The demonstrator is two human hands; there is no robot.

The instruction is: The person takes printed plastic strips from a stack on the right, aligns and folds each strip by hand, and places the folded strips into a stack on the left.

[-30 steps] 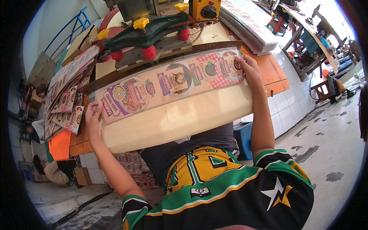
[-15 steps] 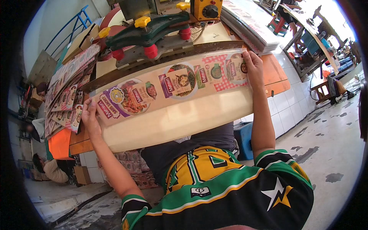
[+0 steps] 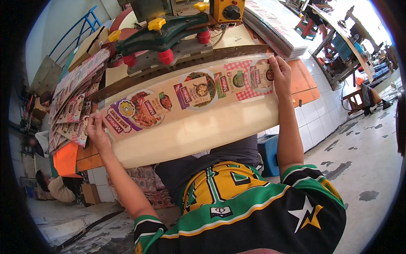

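Observation:
A long printed sheet (image 3: 173,99) with food pictures and a clear, glossy covering lies across a cream-coloured surface (image 3: 198,133) in front of me. My left hand (image 3: 98,132) pinches the sheet's left end between thumb and fingers. At the opposite end my right hand (image 3: 280,76) grips the upper right corner. Along the sheet's far edge runs a dark metal bar (image 3: 169,70). Above the bar is a machine with a dark green frame (image 3: 169,34), yellow knobs (image 3: 157,24) and red cylinders (image 3: 165,56).
Printed sheets (image 3: 72,106) are piled at the left, by an orange sheet (image 3: 66,160). A flat stack (image 3: 277,29) lies at the back right. Beneath the orange table (image 3: 305,80) is a blue container (image 3: 268,154). Other people are at the left and upper right.
Both hands have shifted slightly outward with the sheet between them. The sheet's right end has moved a little up and to the right, and its surface looks flatter and clearer.

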